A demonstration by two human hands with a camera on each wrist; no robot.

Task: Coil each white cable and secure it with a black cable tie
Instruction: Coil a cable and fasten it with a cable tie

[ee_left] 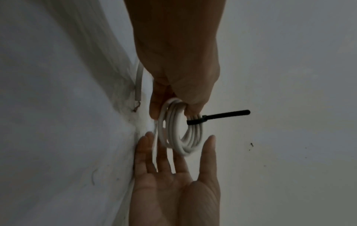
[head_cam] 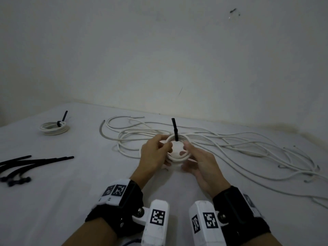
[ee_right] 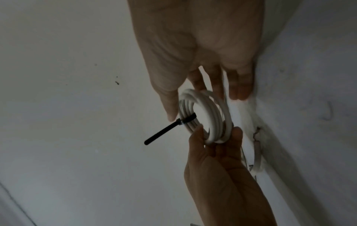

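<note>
A small white cable coil (head_cam: 177, 158) is held upright above the white surface, bound at its top by a black cable tie (head_cam: 175, 129) whose tail sticks straight up. My left hand (head_cam: 159, 150) grips the coil's left side, thumb and fingers curled round the strands (ee_left: 173, 105). My right hand (head_cam: 190, 154) is at the coil's right side with its fingers straight, the thumb beside the rim and the fingers behind it (ee_right: 218, 85). In the wrist views the coil (ee_right: 218, 116) and the tie (ee_left: 226, 114) show plainly; the tie's band wraps all the strands.
Another tied coil (head_cam: 54, 127) lies at the far left. Several loose white cables (head_cam: 230, 144) sprawl behind and to the right of my hands. Spare black ties (head_cam: 26, 164) lie at the left edge. A wall closes off the far side.
</note>
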